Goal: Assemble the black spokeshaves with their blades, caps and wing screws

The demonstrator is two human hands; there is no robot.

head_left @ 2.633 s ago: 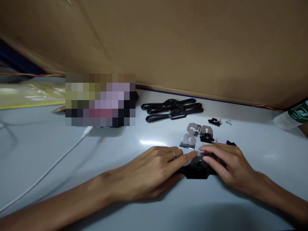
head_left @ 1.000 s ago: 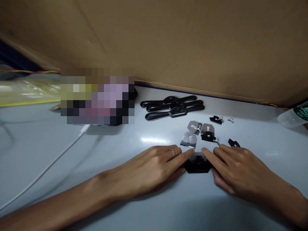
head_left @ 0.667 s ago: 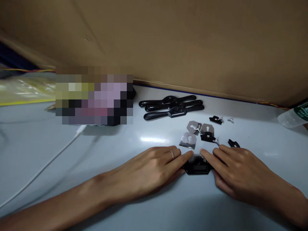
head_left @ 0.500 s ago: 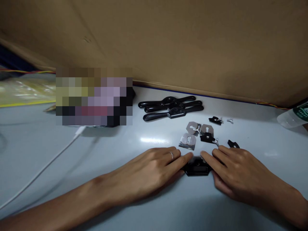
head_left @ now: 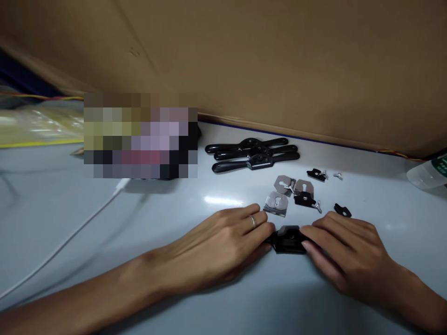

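A black two-handled tool [head_left: 289, 239] lies flat on the pale table [head_left: 104, 260], only its middle block showing. My left hand [head_left: 223, 242], with a ring on one finger, covers and grips its left handle. My right hand [head_left: 344, 253] is curled over its right handle. Both hands rest on the table with fingers closed round the handles. Just beyond the fingertips lie three silver keyhole plates [head_left: 277, 203], small black clamp pieces [head_left: 304, 199] and little wing screws [head_left: 337, 175].
Three more black two-handled tools [head_left: 252, 154] lie stacked farther back. A cardboard wall [head_left: 279, 65] rises behind the table. A blurred-out object [head_left: 139, 139] sits at the left with a white cable [head_left: 70, 239] running from it. A plastic bottle [head_left: 428, 174] lies at the far right.
My fingers have drawn back from the tool's middle block and curled round its handles. The tool stays in about the same place on the table.
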